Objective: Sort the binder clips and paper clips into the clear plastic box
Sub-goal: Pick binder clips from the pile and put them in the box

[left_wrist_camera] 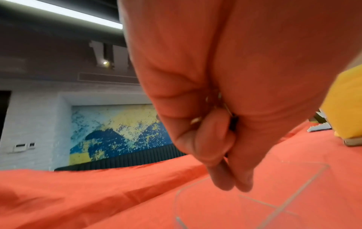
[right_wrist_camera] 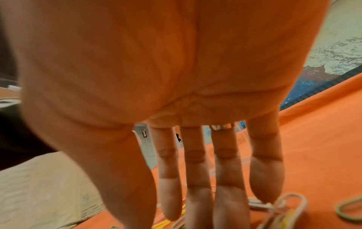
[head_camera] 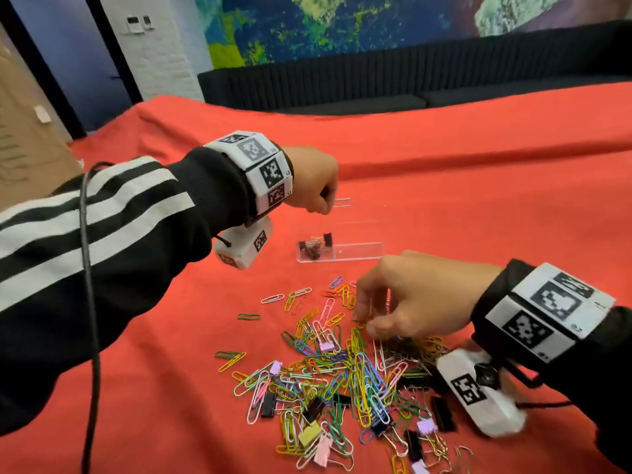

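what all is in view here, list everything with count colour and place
clear plastic box: one, transparent, on the cloth beyond the pile
binder clips in box: a few, dark, left compartment
paper clips: many, mixed colours, loose pile near the front
binder clips in pile: several, black, pink, yellowish, among the paper clips
red cloth: one, covers the table
held clip: one, wire ends showing, above the box
left hand: grip closed round the held clip
right hand: fingers extended down onto the pile

Lounge-like room — mural (head_camera: 342,25), dark bench (head_camera: 376,80)
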`<state>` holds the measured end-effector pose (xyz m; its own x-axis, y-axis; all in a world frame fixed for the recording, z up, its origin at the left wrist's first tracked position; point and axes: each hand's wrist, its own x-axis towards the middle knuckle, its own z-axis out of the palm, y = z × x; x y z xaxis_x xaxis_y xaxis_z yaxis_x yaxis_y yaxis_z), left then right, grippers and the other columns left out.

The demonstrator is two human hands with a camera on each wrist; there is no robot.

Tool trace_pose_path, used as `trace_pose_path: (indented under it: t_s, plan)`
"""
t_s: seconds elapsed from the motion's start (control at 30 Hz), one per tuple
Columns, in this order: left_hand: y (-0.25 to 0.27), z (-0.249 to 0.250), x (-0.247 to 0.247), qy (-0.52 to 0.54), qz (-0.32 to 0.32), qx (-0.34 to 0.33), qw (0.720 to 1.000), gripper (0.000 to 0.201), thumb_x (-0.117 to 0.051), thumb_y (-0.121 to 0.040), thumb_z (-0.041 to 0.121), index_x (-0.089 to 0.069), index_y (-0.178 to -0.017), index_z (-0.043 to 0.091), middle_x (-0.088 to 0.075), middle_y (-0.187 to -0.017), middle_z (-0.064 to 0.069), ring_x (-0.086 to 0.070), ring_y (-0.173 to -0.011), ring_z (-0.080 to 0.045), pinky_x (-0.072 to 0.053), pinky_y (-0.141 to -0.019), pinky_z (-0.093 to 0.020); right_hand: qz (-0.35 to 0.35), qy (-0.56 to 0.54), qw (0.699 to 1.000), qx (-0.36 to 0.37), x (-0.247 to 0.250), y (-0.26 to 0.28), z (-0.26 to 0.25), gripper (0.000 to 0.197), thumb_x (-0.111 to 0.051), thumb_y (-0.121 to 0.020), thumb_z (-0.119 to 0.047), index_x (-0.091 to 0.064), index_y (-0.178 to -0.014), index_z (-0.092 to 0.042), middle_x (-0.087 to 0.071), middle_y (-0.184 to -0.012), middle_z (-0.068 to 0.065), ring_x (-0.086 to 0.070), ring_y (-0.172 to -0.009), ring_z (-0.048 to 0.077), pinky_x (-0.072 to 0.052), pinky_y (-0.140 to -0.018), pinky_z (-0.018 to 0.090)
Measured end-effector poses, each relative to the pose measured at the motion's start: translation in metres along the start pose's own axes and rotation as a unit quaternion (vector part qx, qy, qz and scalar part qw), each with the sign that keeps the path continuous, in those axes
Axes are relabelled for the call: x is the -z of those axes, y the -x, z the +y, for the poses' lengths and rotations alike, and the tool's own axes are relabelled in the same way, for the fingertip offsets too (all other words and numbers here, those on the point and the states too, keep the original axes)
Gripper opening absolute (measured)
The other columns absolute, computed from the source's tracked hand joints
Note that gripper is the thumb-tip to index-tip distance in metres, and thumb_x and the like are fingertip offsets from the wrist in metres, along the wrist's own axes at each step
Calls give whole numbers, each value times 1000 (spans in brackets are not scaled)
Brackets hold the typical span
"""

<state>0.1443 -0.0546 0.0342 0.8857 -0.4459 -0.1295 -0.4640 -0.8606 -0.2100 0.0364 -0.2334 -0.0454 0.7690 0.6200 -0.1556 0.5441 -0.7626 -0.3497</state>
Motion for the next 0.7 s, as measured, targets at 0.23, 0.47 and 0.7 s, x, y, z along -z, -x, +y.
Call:
trace_pose_path:
  t_s: [0.23, 0.47, 0.7]
  plan:
    - [-6, -7, -2, -32, 31, 6, 999, 7, -80, -76, 24, -78, -82, 24, -72, -78, 9, -67, -76, -14, -50, -69, -26, -4, -10, 1000, 0, -1, 4, -1, 19, -74, -83, -41, -72, -99, -31, -71, -85, -8, -60, -69, 0, -53, -75, 26]
    - [-5, -11, -5, -48, 37, 10, 998, 18, -87, -67, 29, -78, -80, 21, -74, -72, 3, -71, -70, -16, -49, -61, -24, -8, -16, 1000, 2, -2, 4, -2, 17, -74, -83, -40, -71, -98, -31, -72, -85, -8, -58, -65, -2, -52, -73, 25]
    - [-4, -16, -7, -25, 39, 27, 999, 28, -89, -63, 32, -71, -81, 20, -70, -54, 5, -72, -61, -11, -48, -57, -23, -16, -26, 1000, 3, -2, 6, 1, 18, -74, -83, -39, -70, -99, -32, -71, -83, -12, -57, -61, -5, -46, -65, 17]
